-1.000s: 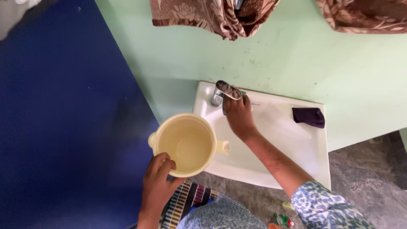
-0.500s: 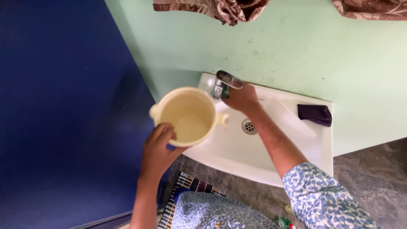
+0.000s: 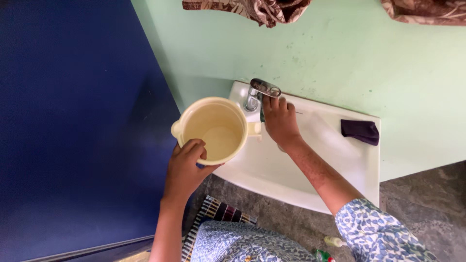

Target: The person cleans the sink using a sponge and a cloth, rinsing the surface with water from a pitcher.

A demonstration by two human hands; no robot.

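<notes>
Centrally in the frame, left hand pinches the near rim of a cream plastic pot, held over the white sink. Right hand curls under the chrome tap. Pot likely light, stiff, slippery if wet; side lugs offer grip.

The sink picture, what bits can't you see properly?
Head view:
- Sink drain: covered by the right hand and its forearm.
- Tap spout: the same hand hides it, so running water cannot be told.
- Left hand thumb: tucked under the cream pot.
- Brown curtains: cut off by the top edge.
</notes>
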